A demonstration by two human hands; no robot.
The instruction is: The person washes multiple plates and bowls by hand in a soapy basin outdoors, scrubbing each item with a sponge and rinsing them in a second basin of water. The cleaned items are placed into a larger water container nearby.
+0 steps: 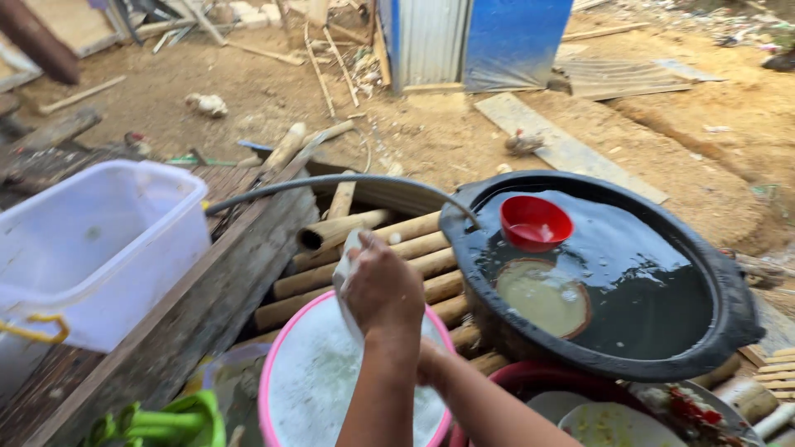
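1. While I stood by, the left hand (pixel 383 290) was clamped on a white piece (pixel 349 263), a plate or a cloth, I could not tell which. It was held over the far rim of the pink-rimmed basin (pixel 273 364), which was full of suds.
2. The right hand (pixel 428 358) was tucked under the left forearm and mostly hidden, so I could not tell whether it was closed on anything. The two hands were close together over the basin.
3. To my eye, the wet, soapy piece called for a firm grip with the thumb on one face and the fingers on the other.
4. Keeping it low over the suds seemed wise, since a slip would then have landed in foam and not on the bamboo poles (pixel 364 228) beneath.
5. The black tub (pixel 733 319) stood just beside the basin, to the right. It held dark water, a floating red bowl (pixel 534 222) and a sunken round dish (pixel 542 298).
6. A hose (pixel 331 182) ran over the tub's rim near the left hand, and I judged it easy to snag with an elbow.
7. Soiled plates (pixel 613 422) lay close to the right arm, so I thought wide swings risky.
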